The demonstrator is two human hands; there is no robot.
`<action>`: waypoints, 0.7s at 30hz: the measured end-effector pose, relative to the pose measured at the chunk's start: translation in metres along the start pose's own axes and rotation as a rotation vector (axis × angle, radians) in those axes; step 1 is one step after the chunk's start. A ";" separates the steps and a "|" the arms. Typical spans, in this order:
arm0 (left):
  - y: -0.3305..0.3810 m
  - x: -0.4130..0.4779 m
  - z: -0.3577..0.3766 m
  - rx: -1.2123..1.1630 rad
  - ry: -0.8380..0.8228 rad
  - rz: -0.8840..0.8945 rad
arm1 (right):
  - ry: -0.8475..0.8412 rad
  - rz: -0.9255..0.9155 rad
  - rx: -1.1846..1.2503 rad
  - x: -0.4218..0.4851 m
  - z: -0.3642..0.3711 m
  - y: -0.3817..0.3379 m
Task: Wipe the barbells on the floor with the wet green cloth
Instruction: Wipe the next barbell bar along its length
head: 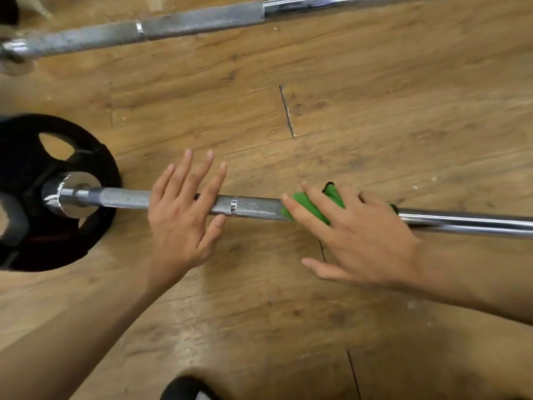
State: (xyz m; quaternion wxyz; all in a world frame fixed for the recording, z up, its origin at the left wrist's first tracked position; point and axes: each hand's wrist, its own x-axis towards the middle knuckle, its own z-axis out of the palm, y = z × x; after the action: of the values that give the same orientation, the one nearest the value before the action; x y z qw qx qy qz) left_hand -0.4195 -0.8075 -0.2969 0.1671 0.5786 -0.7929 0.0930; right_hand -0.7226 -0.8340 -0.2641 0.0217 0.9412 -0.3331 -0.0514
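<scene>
My one view comes from the head-worn wide-angle camera, looking almost straight down at the wooden floor (375,96) from close above. The left hand (178,223) and right hand (366,235) reach in from the bottom and right edges to the near barbell (253,207) crossing mid-frame, while a second barbell (202,21) runs along the top edge, farthest from me.

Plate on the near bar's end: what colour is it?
Black. The plate shows best in the head view, at the left edge.

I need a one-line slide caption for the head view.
Right hand presses the green cloth on the near barbell; left hand rests on its shaft.
</scene>
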 end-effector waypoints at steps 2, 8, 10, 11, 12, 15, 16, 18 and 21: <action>0.003 -0.011 -0.004 0.007 0.004 -0.003 | 0.043 -0.014 0.052 0.027 -0.001 -0.030; 0.011 -0.034 -0.013 -0.002 -0.041 -0.017 | 0.003 -0.136 0.081 0.018 -0.003 -0.042; 0.014 -0.040 -0.013 0.000 -0.026 -0.020 | -0.002 -0.218 0.031 -0.014 0.001 -0.018; 0.016 -0.044 -0.013 0.000 -0.017 -0.019 | -0.012 -0.245 0.015 -0.031 0.003 -0.006; 0.017 -0.047 -0.014 0.000 -0.007 -0.017 | -0.023 -0.256 0.009 -0.045 0.003 0.004; 0.021 -0.055 -0.014 0.003 0.013 -0.006 | -0.052 -0.211 0.036 -0.071 0.000 0.012; 0.022 -0.057 -0.014 0.007 0.016 -0.006 | -0.057 -0.185 0.052 -0.073 -0.002 0.007; 0.024 -0.061 -0.015 0.014 0.015 -0.002 | -0.078 -0.126 0.098 -0.067 -0.006 -0.011; 0.024 -0.065 -0.018 0.036 -0.010 0.013 | -0.054 -0.069 0.152 -0.037 -0.008 -0.046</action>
State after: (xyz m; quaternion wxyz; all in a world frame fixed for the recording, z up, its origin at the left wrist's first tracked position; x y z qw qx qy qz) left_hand -0.4211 -0.7359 -0.3035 0.1520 0.5767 -0.7958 0.1053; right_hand -0.7210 -0.7749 -0.2570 -0.0608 0.9494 -0.3038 -0.0522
